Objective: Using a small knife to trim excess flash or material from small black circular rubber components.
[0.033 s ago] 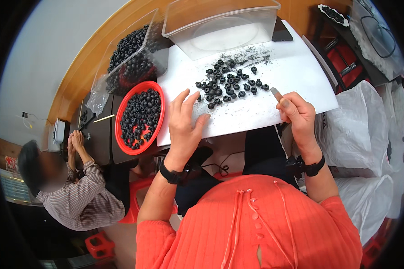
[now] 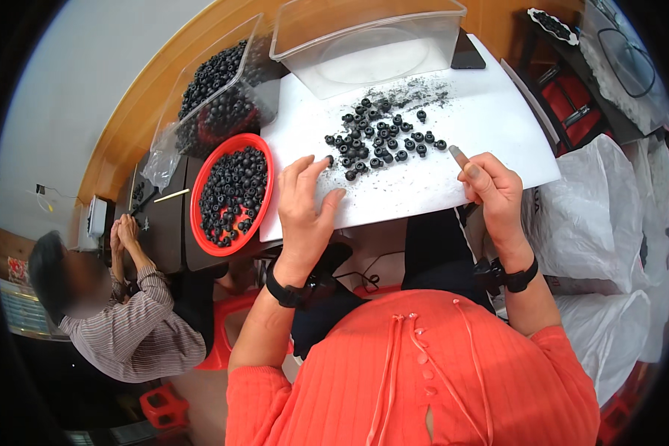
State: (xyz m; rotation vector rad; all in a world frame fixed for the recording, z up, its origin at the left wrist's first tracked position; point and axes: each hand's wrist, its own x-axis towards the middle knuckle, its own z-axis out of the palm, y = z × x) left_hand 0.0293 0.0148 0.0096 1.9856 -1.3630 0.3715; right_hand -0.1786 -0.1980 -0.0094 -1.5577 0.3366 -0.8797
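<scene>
On the white board (image 2: 424, 189) lie several small round black pieces (image 2: 383, 134), each with a knob or hole, amid dark crumbs. My left hand (image 2: 305, 204) is at the left edge of this group, its thumb and fingers apart; one black piece shows right at a fingertip, and I cannot tell whether it is touched. Right of the group, my right hand (image 2: 493, 189) is closed around a small knife (image 2: 459, 156) with a grey tip and brownish body, which points up and left. Most of the knife is hidden in the fingers.
Left of the board stands a red basin (image 2: 269, 215) of black pieces. Behind it is a clear bin (image 2: 234, 97) full of more. Another clear bin (image 2: 364, 44) stands at the back. A seated person (image 2: 130, 320) in a striped shirt works at left. White sacks (image 2: 580, 215) are at right.
</scene>
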